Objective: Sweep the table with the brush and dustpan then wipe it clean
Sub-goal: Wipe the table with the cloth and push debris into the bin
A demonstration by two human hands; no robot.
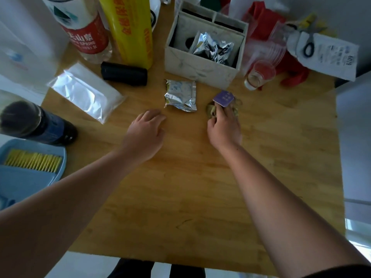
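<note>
The wooden table (190, 187) fills the view. A blue dustpan (30, 177) with a yellow-bristled brush (33, 162) lying in it rests at the table's left edge. My left hand (145, 133) lies flat on the wood with its fingers loosely curled, holding nothing, just short of a silver foil packet (180, 95). My right hand (224, 127) is closed on a small greenish clump with a purple tag (222, 99) right of the packet. No wiping cloth can be told for sure; a clear pack of white tissues (86, 93) lies at the left.
A white box (200, 71) with foil bags stands at the back centre. Behind it on the left are a black roll (124, 74), a yellow wrap box (130, 31), a water bottle (84, 31) and a dark soda bottle (36, 123). An overturned plastic cup (259, 75) and red bag sit right.
</note>
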